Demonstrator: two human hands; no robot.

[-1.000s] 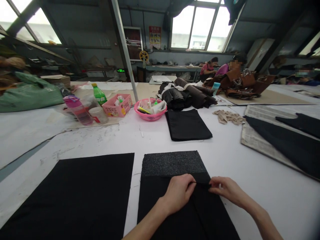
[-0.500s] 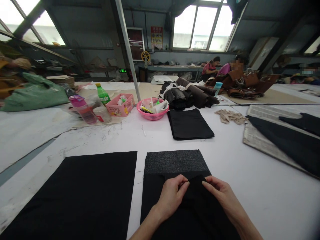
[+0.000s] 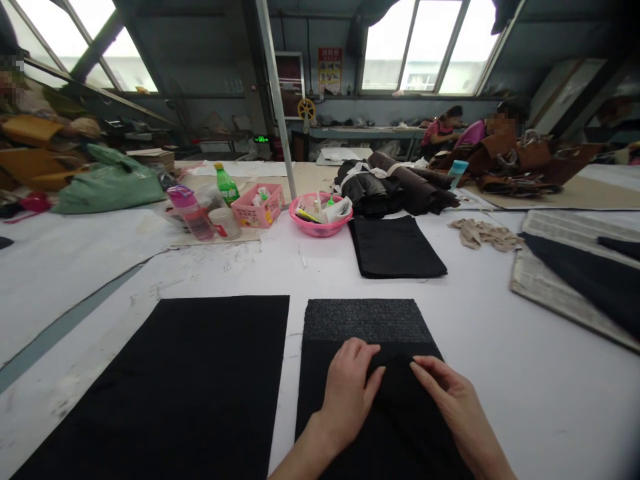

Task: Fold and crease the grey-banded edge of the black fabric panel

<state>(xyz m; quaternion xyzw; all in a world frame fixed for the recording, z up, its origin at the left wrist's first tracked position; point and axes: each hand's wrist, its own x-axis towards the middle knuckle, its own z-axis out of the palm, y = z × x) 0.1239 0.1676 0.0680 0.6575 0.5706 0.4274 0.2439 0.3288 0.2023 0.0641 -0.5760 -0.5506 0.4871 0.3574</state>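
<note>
My left hand rests over black fabric, thumb and forefinger apart, nothing between them. Opposite it, my right hand pinches a fold of the same fabric between thumb and fingertips. The fabric lies on a flat piece with a speckled dark grey strip showing beyond its far edge; where the layers part underneath cannot be made out. To the left lies a large flat sheet of black fabric, apart from both hands.
A stack of black cloth pieces lies farther back, near a pink basin, a pink box and bottles. Rolled dark material sits behind. A patterned board is at right. Two people sit in the background.
My left thumb and forefinger have spread apart, letting go of the black fabric. My right hand keeps its pinch. The whole view has turned a little to the left.
</note>
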